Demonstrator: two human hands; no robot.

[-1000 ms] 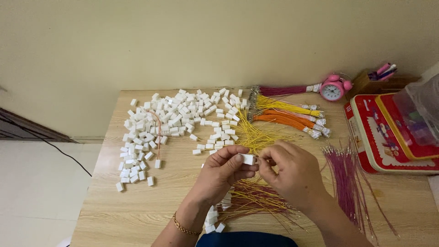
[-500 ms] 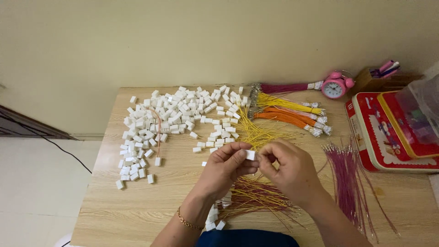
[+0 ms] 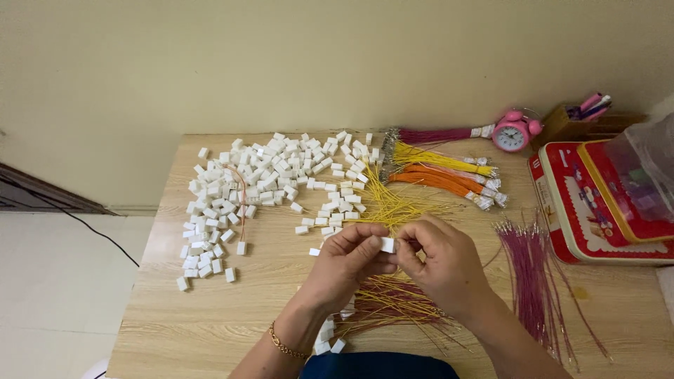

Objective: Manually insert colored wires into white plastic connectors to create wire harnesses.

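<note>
My left hand and my right hand meet over the middle of the wooden table. Between their fingertips they pinch one small white plastic connector. My right fingers are pressed against its right side; any wire there is hidden. Beneath my hands lies a loose heap of yellow and red wires. More loose yellow wires spread just beyond my hands. A gold bracelet circles my left wrist.
Several white connectors cover the table's far left. Tied bundles of yellow, orange and magenta wires lie at the back. Loose magenta wires lie right. A pink alarm clock, red tin and pen holder stand far right.
Both hands stay together on the connector, with only slight finger shifts. Nothing on the table has moved.
</note>
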